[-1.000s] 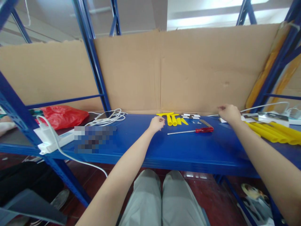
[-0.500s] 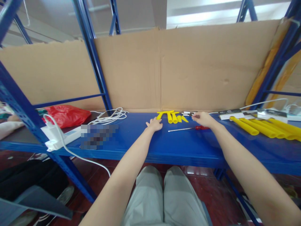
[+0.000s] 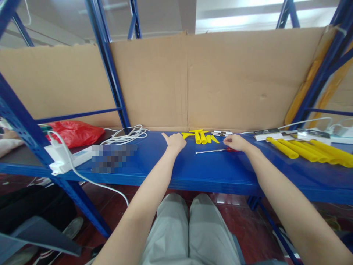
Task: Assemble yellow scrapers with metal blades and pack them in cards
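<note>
My left hand (image 3: 175,142) rests over the blue shelf, one finger stuck out to the left. Its right side is by a small yellow branched piece (image 3: 188,135); whether it touches the piece is hidden. More yellow parts, two short tubes with crosspieces (image 3: 200,137) and small wedges (image 3: 211,139), lie to its right. My right hand (image 3: 235,142) has its fingertips together just above a screwdriver (image 3: 211,151) with a red handle, partly covering the handle. What those fingers hold, if anything, cannot be made out.
Long yellow tubes (image 3: 309,151) lie at the right beside packaged items (image 3: 266,134). Small black-and-white pieces (image 3: 223,133) lie at the back. On the left are a coiled white cable (image 3: 132,135), a power strip (image 3: 73,158) and a red bag (image 3: 75,133). Cardboard (image 3: 154,84) stands behind.
My left hand has shifted slightly left, off the branched yellow piece, which shows more fully. My right hand has lowered toward the screwdriver handle, covering more of it.
</note>
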`<action>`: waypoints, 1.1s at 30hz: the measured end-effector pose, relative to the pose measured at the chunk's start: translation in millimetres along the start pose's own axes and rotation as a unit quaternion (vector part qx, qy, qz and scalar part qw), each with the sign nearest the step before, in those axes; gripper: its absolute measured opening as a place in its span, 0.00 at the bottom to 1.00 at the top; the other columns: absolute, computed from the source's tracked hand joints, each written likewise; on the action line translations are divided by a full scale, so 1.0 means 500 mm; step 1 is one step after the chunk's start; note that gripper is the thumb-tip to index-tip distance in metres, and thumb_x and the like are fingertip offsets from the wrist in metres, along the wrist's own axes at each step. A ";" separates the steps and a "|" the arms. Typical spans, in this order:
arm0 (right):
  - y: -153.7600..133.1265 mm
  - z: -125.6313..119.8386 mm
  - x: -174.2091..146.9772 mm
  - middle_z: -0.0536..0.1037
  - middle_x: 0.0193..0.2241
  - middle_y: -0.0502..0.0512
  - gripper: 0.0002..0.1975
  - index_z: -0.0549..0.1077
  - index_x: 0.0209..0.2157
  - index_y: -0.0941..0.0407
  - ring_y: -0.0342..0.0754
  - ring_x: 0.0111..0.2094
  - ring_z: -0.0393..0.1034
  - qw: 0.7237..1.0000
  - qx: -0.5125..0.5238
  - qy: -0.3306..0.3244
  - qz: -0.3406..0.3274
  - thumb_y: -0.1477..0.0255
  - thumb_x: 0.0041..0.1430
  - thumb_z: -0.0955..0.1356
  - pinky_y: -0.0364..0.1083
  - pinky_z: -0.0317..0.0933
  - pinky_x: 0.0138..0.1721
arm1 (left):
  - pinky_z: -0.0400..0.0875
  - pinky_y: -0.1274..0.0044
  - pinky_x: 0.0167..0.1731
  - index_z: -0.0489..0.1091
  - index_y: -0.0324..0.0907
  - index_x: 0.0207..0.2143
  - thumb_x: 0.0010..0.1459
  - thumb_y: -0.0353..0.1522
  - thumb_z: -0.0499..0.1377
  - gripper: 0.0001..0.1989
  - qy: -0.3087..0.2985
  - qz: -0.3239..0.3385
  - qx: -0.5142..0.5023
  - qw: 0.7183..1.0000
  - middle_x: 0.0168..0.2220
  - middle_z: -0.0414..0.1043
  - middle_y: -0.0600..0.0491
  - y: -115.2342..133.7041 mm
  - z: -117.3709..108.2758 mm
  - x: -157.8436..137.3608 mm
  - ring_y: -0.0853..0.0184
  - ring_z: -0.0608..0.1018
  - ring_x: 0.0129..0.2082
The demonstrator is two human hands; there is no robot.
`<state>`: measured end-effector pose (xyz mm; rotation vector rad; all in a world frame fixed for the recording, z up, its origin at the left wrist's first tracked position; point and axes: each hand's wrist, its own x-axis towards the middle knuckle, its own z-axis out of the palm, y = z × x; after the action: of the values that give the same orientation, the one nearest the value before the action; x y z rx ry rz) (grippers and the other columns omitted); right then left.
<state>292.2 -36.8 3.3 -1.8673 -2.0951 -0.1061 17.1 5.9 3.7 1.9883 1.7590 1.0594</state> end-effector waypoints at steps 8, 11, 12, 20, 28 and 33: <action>-0.013 -0.009 -0.007 0.82 0.37 0.58 0.14 0.80 0.35 0.60 0.51 0.39 0.76 0.999 -0.023 -0.014 0.027 0.75 0.56 0.63 0.43 0.65 0.42 | 0.43 0.55 0.62 0.72 0.35 0.49 0.58 0.30 0.55 0.17 0.013 0.082 0.196 0.977 0.54 0.68 0.35 0.004 -0.001 -0.009 0.46 0.63 0.60; -0.013 -0.009 -0.007 0.82 0.37 0.58 0.14 0.80 0.35 0.60 0.51 0.39 0.76 0.999 -0.036 -0.025 0.027 0.75 0.57 0.62 0.43 0.64 0.42 | 0.54 0.65 0.60 0.66 0.35 0.56 0.58 0.24 0.50 0.23 -0.051 0.141 0.193 0.970 0.60 0.61 0.37 -0.008 0.013 -0.004 0.53 0.62 0.61; -0.012 -0.008 -0.006 0.82 0.36 0.58 0.14 0.80 0.34 0.60 0.51 0.39 0.76 0.999 -0.037 -0.025 0.026 0.75 0.57 0.62 0.43 0.64 0.42 | 0.55 0.67 0.59 0.65 0.36 0.57 0.57 0.22 0.50 0.24 -0.073 0.149 0.196 0.966 0.62 0.59 0.39 -0.012 0.016 -0.002 0.54 0.61 0.62; 0.011 0.005 0.002 0.82 0.33 0.54 0.13 0.80 0.30 0.57 0.49 0.36 0.76 1.000 -0.019 -0.007 0.013 0.74 0.55 0.63 0.41 0.64 0.38 | 0.61 0.65 0.55 0.64 0.47 0.59 0.59 0.22 0.49 0.27 -0.135 0.151 0.295 0.934 0.59 0.64 0.45 0.001 -0.002 -0.017 0.56 0.66 0.58; 0.030 0.013 0.010 0.82 0.33 0.55 0.12 0.80 0.29 0.57 0.50 0.37 0.75 0.999 -0.027 0.004 0.017 0.75 0.54 0.64 0.41 0.64 0.39 | 0.59 0.64 0.54 0.71 0.37 0.49 0.61 0.27 0.52 0.16 -0.048 0.060 0.342 0.937 0.53 0.70 0.40 0.030 -0.018 -0.033 0.55 0.70 0.54; 0.043 0.015 0.013 0.82 0.33 0.56 0.10 0.80 0.31 0.55 0.51 0.39 0.75 0.996 -0.024 0.011 0.082 0.76 0.51 0.65 0.44 0.64 0.40 | 0.62 0.67 0.53 0.69 0.36 0.52 0.60 0.28 0.52 0.18 -0.037 0.127 0.323 0.937 0.56 0.66 0.39 0.023 -0.003 -0.031 0.55 0.66 0.57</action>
<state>311.4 -25.5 -5.1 -2.0474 -1.9319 -0.1383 24.4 -11.8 6.8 2.6519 2.0260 0.4738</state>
